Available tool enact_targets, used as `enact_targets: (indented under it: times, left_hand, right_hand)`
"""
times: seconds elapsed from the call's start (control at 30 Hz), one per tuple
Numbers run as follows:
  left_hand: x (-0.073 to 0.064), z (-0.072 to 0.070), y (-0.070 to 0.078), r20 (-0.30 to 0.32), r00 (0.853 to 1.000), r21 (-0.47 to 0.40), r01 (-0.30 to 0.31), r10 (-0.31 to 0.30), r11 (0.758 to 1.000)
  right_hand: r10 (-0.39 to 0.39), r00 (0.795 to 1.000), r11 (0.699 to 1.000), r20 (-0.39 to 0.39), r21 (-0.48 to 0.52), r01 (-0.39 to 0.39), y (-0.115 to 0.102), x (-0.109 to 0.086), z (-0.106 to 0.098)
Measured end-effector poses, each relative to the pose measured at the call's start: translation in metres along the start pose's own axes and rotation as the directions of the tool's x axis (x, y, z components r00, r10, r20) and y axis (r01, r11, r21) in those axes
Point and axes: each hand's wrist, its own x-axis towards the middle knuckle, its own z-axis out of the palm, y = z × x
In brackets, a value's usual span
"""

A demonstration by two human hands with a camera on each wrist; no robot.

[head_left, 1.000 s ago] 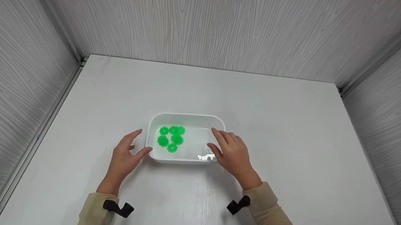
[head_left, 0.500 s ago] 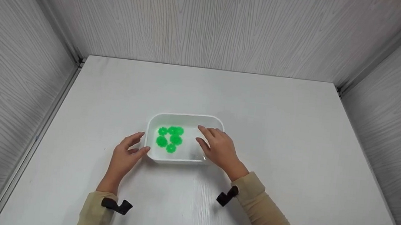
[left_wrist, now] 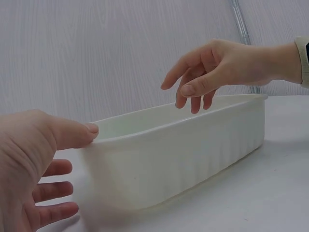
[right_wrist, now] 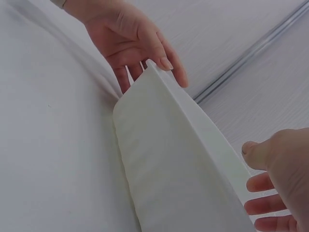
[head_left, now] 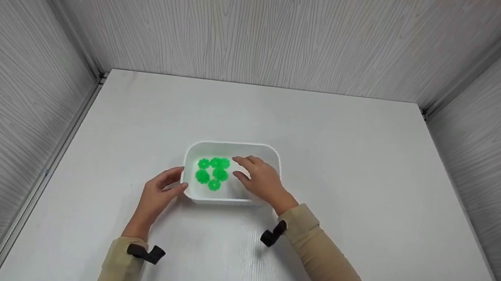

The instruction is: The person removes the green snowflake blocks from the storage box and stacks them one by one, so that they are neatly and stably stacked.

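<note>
A white rectangular plastic tub (head_left: 238, 200) with rounded corners stands on the table. Several bright green, flower-shaped pieces (head_left: 220, 174) lie grouped in its left half; the wrist views hide them behind the tub's wall. At the tub's near left corner, my left hand (head_left: 157, 198) holds the end, its thumb on the rim and its other fingers along the outside. My right hand (head_left: 262, 181) hangs over the tub's right half, just right of the green pieces. Its fingers (left_wrist: 181, 92) are loosely bent with nothing between them, as the left wrist view shows.
The white table (head_left: 368, 171) extends around the tub on all sides. Grey wood-grain panels (head_left: 262, 30) rise behind it and at both sides. A black camera mount (head_left: 145, 253) sticks out from each sleeve cuff.
My right hand has moved left over the tub, from its right edge toward the green pieces. The left fingers have come closer to the tub's left wall. The green pieces stay grouped.
</note>
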Motion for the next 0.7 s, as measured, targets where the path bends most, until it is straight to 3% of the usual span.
enact_targets:
  times: [0.2,0.43,0.53,0.7]
  left_hand:
    - [0.001,-0.001,-0.006,0.021,1.0,-0.029,-0.011,0.011,1.0]
    - [0.001,0.0,-0.011,0.039,0.999,-0.109,0.013,-0.009,0.994]
    - [0.001,0.001,-0.012,0.052,0.998,-0.168,0.027,-0.018,0.985]
    - [0.002,0.002,-0.013,0.055,0.998,-0.237,0.048,-0.036,0.97]
  right_hand:
    - [0.072,0.984,0.993,0.164,0.078,-0.085,-0.004,0.012,0.005]
    - [0.035,0.969,0.998,0.244,0.044,-0.047,-0.01,0.024,0.008]
    - [0.066,0.953,0.997,0.297,0.016,-0.074,-0.01,0.027,0.013]
    - [0.15,0.908,0.987,0.39,-0.004,-0.161,-0.009,0.033,0.021]
